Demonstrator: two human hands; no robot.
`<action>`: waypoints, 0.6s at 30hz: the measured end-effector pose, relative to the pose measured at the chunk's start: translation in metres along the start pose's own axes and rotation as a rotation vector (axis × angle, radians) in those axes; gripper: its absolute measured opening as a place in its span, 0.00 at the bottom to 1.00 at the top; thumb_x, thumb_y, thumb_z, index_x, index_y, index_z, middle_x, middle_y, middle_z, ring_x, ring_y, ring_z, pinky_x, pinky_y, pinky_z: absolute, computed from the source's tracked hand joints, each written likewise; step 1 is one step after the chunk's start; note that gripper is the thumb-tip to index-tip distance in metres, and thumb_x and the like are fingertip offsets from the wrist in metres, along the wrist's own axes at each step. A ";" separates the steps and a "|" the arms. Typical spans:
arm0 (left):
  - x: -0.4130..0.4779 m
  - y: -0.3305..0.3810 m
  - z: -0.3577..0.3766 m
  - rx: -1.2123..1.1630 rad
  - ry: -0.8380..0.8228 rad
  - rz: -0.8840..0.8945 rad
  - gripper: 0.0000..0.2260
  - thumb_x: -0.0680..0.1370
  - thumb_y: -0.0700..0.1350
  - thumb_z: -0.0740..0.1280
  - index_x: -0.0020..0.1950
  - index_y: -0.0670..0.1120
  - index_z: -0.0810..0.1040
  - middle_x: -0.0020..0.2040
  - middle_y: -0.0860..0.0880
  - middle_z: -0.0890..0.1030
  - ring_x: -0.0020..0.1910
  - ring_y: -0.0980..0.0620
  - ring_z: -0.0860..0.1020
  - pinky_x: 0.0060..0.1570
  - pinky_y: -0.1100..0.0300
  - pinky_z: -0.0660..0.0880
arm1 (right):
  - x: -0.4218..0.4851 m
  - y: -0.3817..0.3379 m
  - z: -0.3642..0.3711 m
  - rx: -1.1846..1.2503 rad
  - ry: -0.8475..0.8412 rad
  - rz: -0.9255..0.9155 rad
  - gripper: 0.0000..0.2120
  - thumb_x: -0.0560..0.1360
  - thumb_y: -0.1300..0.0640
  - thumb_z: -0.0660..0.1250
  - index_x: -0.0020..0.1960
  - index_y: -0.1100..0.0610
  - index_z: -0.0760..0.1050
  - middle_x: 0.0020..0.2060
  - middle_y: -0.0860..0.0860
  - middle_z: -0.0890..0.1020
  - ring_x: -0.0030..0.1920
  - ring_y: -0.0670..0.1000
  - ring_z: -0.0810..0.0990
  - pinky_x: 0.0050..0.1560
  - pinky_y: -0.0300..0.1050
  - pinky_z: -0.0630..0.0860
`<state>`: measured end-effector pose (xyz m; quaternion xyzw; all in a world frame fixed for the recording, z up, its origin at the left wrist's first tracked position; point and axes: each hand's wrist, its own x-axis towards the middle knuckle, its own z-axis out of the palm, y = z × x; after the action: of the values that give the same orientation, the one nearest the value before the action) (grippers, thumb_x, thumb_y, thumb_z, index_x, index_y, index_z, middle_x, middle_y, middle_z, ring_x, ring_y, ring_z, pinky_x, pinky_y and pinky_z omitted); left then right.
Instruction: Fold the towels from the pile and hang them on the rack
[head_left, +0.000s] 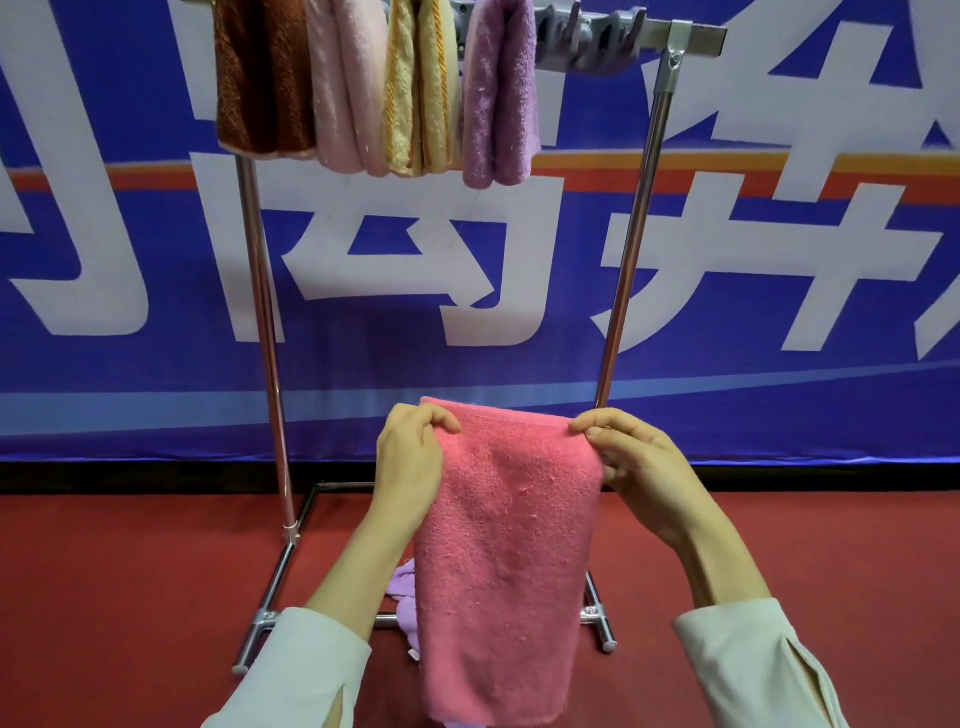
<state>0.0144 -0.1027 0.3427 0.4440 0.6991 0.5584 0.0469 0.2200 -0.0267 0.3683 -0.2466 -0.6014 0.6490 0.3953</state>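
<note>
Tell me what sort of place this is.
Probably a staged indoor hall, not a home: a large blue printed banner backs a freestanding chrome towel rack on red flooring.

Lettering was found on one surface only: the blue banner (156, 374) behind the rack (635, 244).
Large white Chinese characters ran across the full width of the frame. The central character (363, 195) was a boxed form with a smaller box inside, and its top was covered by the hung towels (343, 88). Those at the left and right edges were cut off by the frame. None could be read with certainty. No label, brand or number was legible on the towels or rack.
</note>
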 end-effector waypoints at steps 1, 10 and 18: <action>-0.001 0.002 0.001 0.010 0.013 0.000 0.13 0.77 0.33 0.58 0.41 0.44 0.80 0.48 0.47 0.73 0.44 0.52 0.73 0.44 0.69 0.61 | -0.001 0.000 0.001 -0.027 -0.042 -0.012 0.11 0.78 0.69 0.59 0.45 0.61 0.79 0.35 0.48 0.81 0.32 0.43 0.76 0.34 0.34 0.72; -0.008 0.009 0.008 0.133 0.151 -0.124 0.20 0.67 0.62 0.73 0.45 0.50 0.73 0.50 0.52 0.68 0.52 0.46 0.76 0.47 0.53 0.69 | -0.013 -0.009 0.019 -0.315 -0.323 -0.120 0.17 0.72 0.76 0.65 0.55 0.59 0.78 0.53 0.49 0.84 0.56 0.48 0.81 0.54 0.40 0.77; -0.006 0.003 0.010 0.172 0.045 -0.070 0.18 0.66 0.61 0.74 0.44 0.50 0.75 0.48 0.52 0.70 0.44 0.53 0.73 0.43 0.58 0.67 | -0.008 -0.005 0.034 -0.469 -0.273 -0.214 0.10 0.76 0.70 0.65 0.53 0.58 0.80 0.52 0.49 0.84 0.55 0.47 0.82 0.57 0.42 0.78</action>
<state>0.0254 -0.1000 0.3390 0.4090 0.7604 0.5043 0.0123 0.1989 -0.0537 0.3776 -0.1767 -0.8053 0.4741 0.3090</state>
